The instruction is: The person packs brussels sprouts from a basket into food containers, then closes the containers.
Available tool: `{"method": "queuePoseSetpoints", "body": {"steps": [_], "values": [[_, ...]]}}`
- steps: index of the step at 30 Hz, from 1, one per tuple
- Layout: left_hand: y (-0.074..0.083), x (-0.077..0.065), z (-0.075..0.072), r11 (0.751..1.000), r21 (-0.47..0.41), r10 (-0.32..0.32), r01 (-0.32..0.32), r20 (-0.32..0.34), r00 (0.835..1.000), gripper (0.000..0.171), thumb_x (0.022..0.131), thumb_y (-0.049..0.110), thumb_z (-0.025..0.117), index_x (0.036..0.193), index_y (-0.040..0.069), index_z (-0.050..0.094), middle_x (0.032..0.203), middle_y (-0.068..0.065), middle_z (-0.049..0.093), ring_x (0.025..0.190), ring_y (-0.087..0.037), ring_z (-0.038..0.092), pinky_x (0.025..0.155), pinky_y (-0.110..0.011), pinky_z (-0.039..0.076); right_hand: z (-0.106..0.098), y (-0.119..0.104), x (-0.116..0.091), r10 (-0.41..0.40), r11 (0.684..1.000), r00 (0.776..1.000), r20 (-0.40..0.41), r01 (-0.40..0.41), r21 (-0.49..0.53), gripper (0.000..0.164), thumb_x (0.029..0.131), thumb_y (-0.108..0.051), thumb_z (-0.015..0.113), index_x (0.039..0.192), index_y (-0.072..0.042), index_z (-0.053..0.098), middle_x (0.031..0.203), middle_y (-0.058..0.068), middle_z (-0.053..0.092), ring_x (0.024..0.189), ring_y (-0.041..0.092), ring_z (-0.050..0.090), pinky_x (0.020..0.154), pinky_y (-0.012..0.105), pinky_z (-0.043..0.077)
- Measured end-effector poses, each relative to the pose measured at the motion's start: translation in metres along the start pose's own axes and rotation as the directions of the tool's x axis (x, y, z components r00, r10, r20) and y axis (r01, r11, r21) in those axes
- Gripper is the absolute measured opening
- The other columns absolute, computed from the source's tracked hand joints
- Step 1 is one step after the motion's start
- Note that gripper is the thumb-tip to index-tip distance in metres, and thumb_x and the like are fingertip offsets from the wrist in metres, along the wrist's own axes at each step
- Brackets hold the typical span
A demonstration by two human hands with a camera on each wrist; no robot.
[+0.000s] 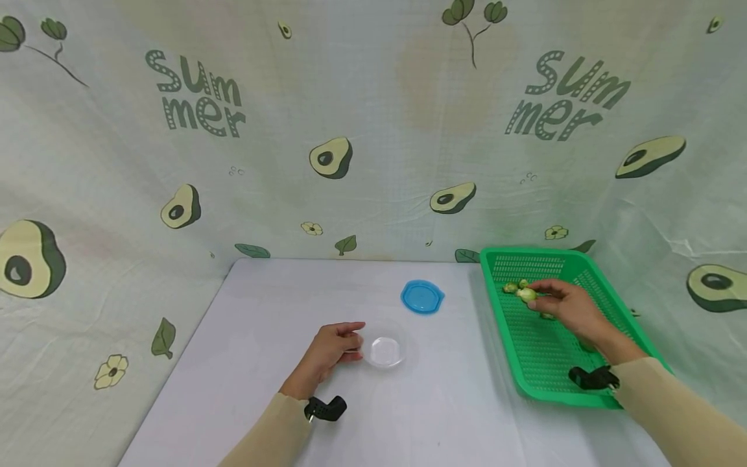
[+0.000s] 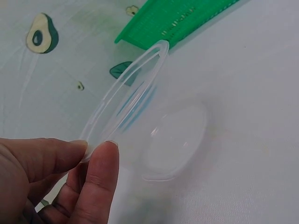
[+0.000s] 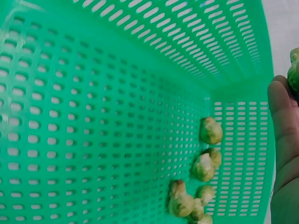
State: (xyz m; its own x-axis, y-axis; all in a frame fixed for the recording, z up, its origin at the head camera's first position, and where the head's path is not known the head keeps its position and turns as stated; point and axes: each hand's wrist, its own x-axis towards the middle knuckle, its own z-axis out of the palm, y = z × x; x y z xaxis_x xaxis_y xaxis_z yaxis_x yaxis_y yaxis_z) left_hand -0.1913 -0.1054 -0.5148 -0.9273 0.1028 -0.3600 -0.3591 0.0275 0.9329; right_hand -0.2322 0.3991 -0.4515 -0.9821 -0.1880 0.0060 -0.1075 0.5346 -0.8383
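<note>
My left hand (image 1: 334, 350) pinches the rim of a clear plastic bowl (image 1: 385, 351) between thumb and fingers. The left wrist view shows the thumb and index finger at the near edge of the bowl's rim (image 2: 162, 47). Over at the right, my right hand (image 1: 572, 312) grips a pale green Brussels sprout (image 1: 526, 295) with its fingertips, above the far part of a green basket (image 1: 519, 353). Part of that sprout (image 3: 294, 77) shows at the right edge of the right wrist view. Several other Brussels sprouts (image 3: 204, 167) lie in the basket along one end wall.
A round blue lid (image 1: 423, 297) with a small tab lies flat on the white table (image 1: 443, 402), behind the bowl and left of the basket. The basket has raised, slotted walls. Behind the table hangs a printed avocado curtain (image 1: 373, 130).
</note>
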Motion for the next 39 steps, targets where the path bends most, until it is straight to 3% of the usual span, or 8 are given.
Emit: {"method": "queuePoseSetpoints", "body": {"steps": [6, 16, 24, 39], "values": [[-0.001, 0.0, 0.0, 1.0, -0.002, 0.013, -0.013, 0.011, 1.0, 0.045, 0.095, -0.003, 0.071, 0.14, -0.002, 0.066, 0.099, -0.008, 0.059, 0.077, -0.014, 0.065, 0.075, -0.028, 0.066, 0.004, -0.012, -0.004, -0.015, 1.0, 1.0, -0.004, 0.015, 0.02, 0.053, 0.103, -0.027, 0.071, 0.143, 0.003, 0.054, 0.117, -0.022, 0.066, 0.103, -0.01, 0.066, 0.076, 0.029, 0.06], [-0.001, 0.001, -0.001, 0.999, -0.013, 0.03, -0.03, 0.014, 0.999, 0.045, 0.095, -0.004, 0.071, 0.14, -0.003, 0.066, 0.098, -0.007, 0.058, 0.079, -0.014, 0.064, 0.075, -0.028, 0.066, 0.017, -0.04, -0.005, -0.06, 0.998, 0.997, -0.047, 0.061, 0.022, 0.041, 0.101, -0.018, 0.074, 0.135, 0.001, 0.061, 0.113, -0.02, 0.07, 0.1, -0.009, 0.067, 0.074, 0.026, 0.059], [-0.002, -0.001, 0.0, 0.999, -0.007, 0.034, -0.034, 0.005, 0.999, 0.046, 0.095, -0.003, 0.072, 0.14, -0.002, 0.066, 0.099, -0.007, 0.06, 0.08, -0.015, 0.065, 0.075, -0.03, 0.067, 0.03, -0.058, -0.008, -0.081, 0.991, 0.996, -0.044, 0.085, 0.105, 0.043, 0.1, -0.015, 0.074, 0.135, 0.006, 0.061, 0.112, -0.017, 0.071, 0.099, -0.001, 0.07, 0.084, 0.021, 0.061], [-0.002, -0.001, -0.001, 1.0, -0.015, 0.027, -0.027, 0.006, 1.0, 0.044, 0.095, -0.002, 0.072, 0.139, -0.001, 0.066, 0.1, -0.008, 0.061, 0.081, -0.015, 0.065, 0.075, -0.029, 0.067, 0.061, -0.084, -0.008, -0.153, 0.968, 0.988, -0.021, 0.154, 0.199, 0.036, 0.101, -0.008, 0.072, 0.133, 0.004, 0.062, 0.11, -0.011, 0.072, 0.097, 0.005, 0.069, 0.081, 0.023, 0.062]]}}
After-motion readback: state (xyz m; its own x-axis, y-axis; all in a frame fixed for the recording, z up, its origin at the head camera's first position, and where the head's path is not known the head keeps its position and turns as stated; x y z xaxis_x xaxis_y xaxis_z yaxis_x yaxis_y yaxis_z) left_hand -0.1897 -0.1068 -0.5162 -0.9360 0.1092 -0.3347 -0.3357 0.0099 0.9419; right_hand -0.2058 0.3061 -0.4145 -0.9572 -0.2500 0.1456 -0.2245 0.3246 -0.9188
